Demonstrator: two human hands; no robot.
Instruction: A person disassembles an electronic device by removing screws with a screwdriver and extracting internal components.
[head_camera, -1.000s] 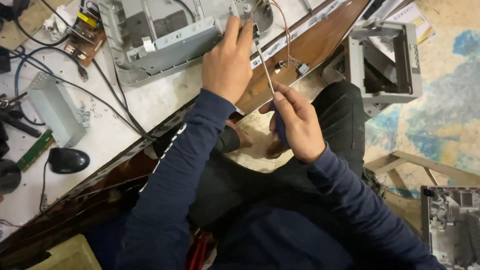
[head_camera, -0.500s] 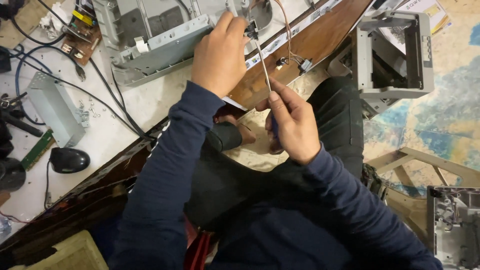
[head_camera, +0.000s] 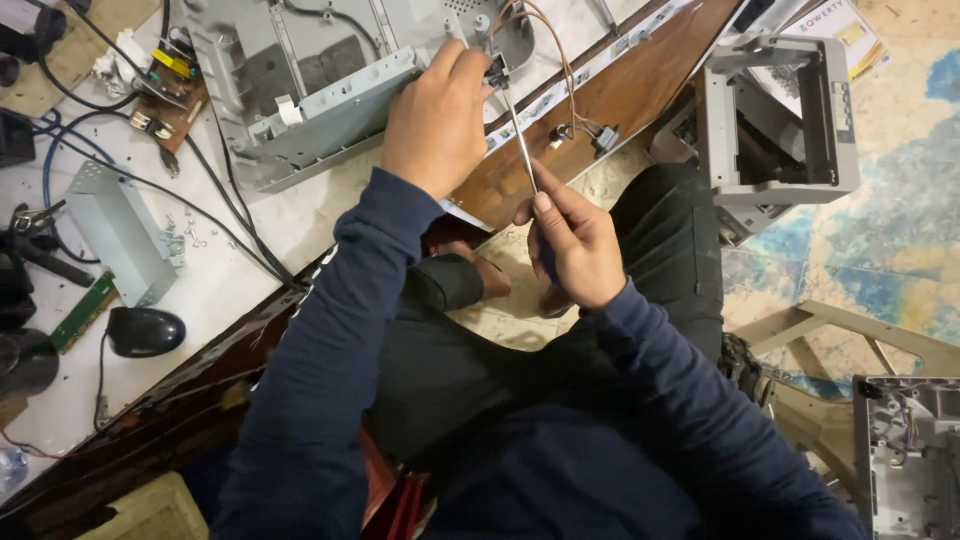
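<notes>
Both hands are busy: my left hand (head_camera: 437, 120) clamps the grey chassis (head_camera: 300, 90) steady while my right hand (head_camera: 575, 245) grips the screwdriver (head_camera: 520, 135), driving its tip into the connector.

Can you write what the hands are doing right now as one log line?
left hand: steadies grey metal case | right hand: holds screwdriver, tip at small black part | place: white table

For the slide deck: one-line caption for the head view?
Left hand steadies a grey metal chassis on the table while the right hand works a screwdriver at it.
</notes>
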